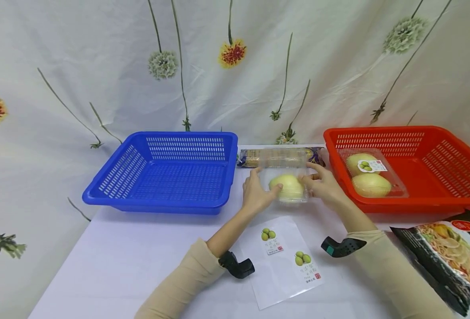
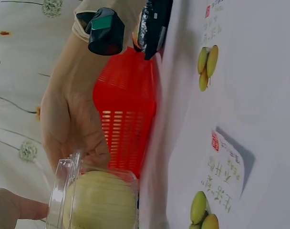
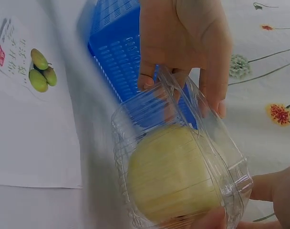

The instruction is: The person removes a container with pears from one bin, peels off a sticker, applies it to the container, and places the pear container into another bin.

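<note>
A clear plastic clamshell box (image 1: 288, 198) with a pale yellow-green fruit (image 1: 288, 186) inside is between the two hands. On its left side, my left hand (image 1: 256, 192) grips the edge, thumb toward the front. The right hand (image 1: 323, 184) pinches the opposite side. The right wrist view shows the fruit (image 3: 171, 174) through the ribbed plastic, with the left hand's fingers curled at the box's far end. Whether the lid is fully closed, I cannot tell. Just before the box lies a white sheet (image 1: 275, 283) bearing two fruit labels (image 1: 275, 246), one lifting at its edge.
At the left stands a blue basket (image 1: 171, 206). A red basket (image 1: 422, 201) on the right holds a labelled clear box (image 1: 398, 188) with two similar fruits. Behind the hands lies a long packet (image 1: 251, 158). A black noodle packet (image 1: 450, 252) sits at the right front.
</note>
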Demonstrator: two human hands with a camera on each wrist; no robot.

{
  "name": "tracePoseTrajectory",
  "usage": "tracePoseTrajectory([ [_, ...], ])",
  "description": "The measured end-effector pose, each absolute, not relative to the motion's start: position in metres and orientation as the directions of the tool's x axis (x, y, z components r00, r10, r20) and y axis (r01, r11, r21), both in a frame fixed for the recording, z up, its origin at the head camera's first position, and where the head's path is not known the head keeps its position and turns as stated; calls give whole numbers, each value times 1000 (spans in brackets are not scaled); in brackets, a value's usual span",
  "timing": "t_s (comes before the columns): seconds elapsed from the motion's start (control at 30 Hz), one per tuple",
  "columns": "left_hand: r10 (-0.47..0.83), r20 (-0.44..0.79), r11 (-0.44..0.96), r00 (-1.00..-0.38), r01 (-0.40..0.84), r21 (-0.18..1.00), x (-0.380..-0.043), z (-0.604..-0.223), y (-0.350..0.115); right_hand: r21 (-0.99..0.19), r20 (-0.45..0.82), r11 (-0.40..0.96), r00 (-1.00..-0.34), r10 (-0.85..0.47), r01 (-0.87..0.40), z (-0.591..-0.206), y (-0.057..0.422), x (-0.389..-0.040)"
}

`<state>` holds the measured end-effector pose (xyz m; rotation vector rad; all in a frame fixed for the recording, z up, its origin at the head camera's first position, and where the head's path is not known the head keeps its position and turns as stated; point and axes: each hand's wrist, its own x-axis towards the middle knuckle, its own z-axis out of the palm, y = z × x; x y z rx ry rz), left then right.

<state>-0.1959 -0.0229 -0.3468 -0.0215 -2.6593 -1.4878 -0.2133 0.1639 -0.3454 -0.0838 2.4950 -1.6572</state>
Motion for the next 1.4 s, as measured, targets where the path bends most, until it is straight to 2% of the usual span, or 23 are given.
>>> tracePoseTrajectory([
  [0.33, -1, 101, 532, -995, 85, 842, -196, -362, -29, -943, -106, 330, -981, -160, 48, -363, 163, -215],
  [0.53, 2, 96, 524, -995, 83, 847, -196, -365, -34, -930, -144, 360, -972, -186, 69, -364, 165, -214],
  [0.73, 0, 84, 497, -996, 72, 864, -192, -371, -40, -914, -149, 394, -982, -120, 91, -365, 163, -219],
  [0.93, -68, 11, 449, -998, -21, 893, -177, -383, -51, -966, -188, 184, -982, 0, 185, -378, 163, -237],
  [1.03, -60, -49, 432, -997, -71, 899, -168, -388, -53, -965, -232, 118, -972, 27, 234, -379, 162, -246],
  [1.1, -27, -120, 381, -992, -121, 917, -163, -389, -53, -963, -251, 93, -968, 27, 252, -378, 161, -252],
  [1.23, 61, -281, 190, -958, -266, 945, -158, -388, -52, -966, -257, 5, -966, -23, 257, -377, 159, -262],
  [1.4, 185, -413, -13, -892, -422, 906, -158, -385, -50, -967, -250, -42, -966, -58, 253, -378, 157, -269],
])
